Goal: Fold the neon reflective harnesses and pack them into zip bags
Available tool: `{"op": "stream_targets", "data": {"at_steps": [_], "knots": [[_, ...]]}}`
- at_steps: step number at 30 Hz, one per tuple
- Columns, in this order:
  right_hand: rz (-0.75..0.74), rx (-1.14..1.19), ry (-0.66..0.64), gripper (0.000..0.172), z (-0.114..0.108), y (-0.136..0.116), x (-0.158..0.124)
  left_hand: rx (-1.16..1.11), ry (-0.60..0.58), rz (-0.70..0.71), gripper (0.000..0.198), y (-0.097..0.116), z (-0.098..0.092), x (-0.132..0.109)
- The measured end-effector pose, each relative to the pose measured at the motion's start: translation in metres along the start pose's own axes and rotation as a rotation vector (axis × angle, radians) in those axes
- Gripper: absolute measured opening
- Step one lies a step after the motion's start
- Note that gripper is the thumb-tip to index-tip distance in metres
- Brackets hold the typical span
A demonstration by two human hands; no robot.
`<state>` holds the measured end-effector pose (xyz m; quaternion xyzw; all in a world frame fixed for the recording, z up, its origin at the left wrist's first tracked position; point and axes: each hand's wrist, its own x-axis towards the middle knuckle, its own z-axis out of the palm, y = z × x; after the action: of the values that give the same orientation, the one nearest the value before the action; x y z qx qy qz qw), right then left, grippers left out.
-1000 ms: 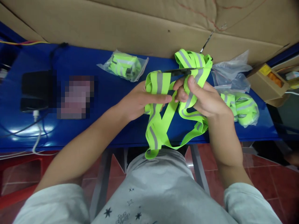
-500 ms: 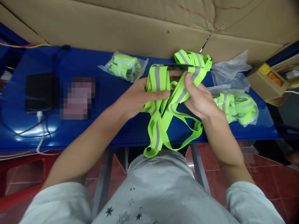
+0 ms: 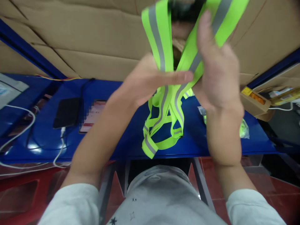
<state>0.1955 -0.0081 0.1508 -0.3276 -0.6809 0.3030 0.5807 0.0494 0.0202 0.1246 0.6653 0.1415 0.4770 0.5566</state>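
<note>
The upper end of the reflective strap (image 3: 174, 92) was cut off by the top edge of the view, and the black piece (image 3: 186, 12) joining its two bands there was blurred and only partly shown. Most of the fingers were hidden behind the bands, and the right forearm covered much of a plastic-bagged bundle (image 3: 244, 128) on the blue desk (image 3: 131, 140). Pixelation and the left forearm obscured a flat device (image 3: 95, 112) near a black device (image 3: 67, 112). The strap ran between the two hands, its bands rising above them and its loops trailing below, over the desk; whether the lowest loops touched the surface could not be told. The left hand (image 3: 150, 78) was closed around the left band, its thumb laid straight across the front and reaching over the right band. The right hand (image 3: 217, 72), smeared by motion, was clamped on the right band, thumb pointing up along it.
</note>
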Motion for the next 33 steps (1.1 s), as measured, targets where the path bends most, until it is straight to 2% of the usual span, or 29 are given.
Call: {"op": "stream_targets", "data": {"at_steps": [2, 5, 6, 8, 10, 11, 13, 15, 19, 22, 25, 28, 31, 33], "knots": [[0.057, -0.076, -0.144, 0.038, -0.01, 0.016, 0.005, -0.095, 0.037, -0.042, 0.039, -0.024, -0.005, 0.003], [0.139, -0.332, -0.316, 0.046, -0.033, 0.042, 0.01, -0.178, 0.11, -0.2, 0.048, -0.06, -0.016, 0.003], [0.156, -0.408, -0.336, 0.049, -0.041, 0.049, 0.012, -0.183, 0.138, -0.244, 0.05, -0.067, -0.019, 0.003], [0.145, -0.508, -0.278, 0.049, -0.053, 0.055, 0.014, -0.18, 0.156, -0.307, 0.049, -0.074, -0.024, 0.003], [0.046, -0.563, -0.182, 0.048, -0.06, 0.054, 0.015, -0.164, 0.12, -0.341, 0.046, -0.073, -0.026, 0.003], [-0.01, -0.574, -0.175, 0.047, -0.061, 0.052, 0.015, -0.148, 0.093, -0.349, 0.045, -0.072, -0.026, 0.003], [-0.068, -0.575, -0.272, 0.04, -0.06, 0.046, 0.015, -0.11, 0.018, -0.357, 0.045, -0.068, -0.025, 0.003], [-0.061, -0.58, -0.377, 0.032, -0.057, 0.043, 0.015, -0.09, -0.048, -0.36, 0.045, -0.065, -0.023, 0.002], [-0.045, -0.642, -0.364, 0.043, -0.049, 0.048, 0.018, -0.096, -0.069, -0.394, 0.042, -0.064, -0.022, -0.001], [-0.004, -0.635, -0.303, 0.049, -0.046, 0.056, 0.021, -0.104, -0.107, -0.448, 0.043, -0.067, -0.023, 0.0], [0.041, -0.584, -0.212, 0.042, -0.044, 0.061, 0.022, -0.12, -0.137, -0.45, 0.042, -0.07, -0.025, 0.0], [0.171, -0.5, -0.247, 0.041, -0.044, 0.067, 0.021, -0.113, -0.158, -0.457, 0.041, -0.068, -0.026, -0.003], [0.323, -0.325, -0.272, 0.025, -0.043, 0.074, 0.021, -0.064, -0.146, -0.433, 0.044, -0.062, -0.027, -0.007], [0.271, -0.328, -0.251, 0.015, -0.042, 0.075, 0.021, -0.039, -0.125, -0.425, 0.045, -0.06, -0.028, -0.007]]}}
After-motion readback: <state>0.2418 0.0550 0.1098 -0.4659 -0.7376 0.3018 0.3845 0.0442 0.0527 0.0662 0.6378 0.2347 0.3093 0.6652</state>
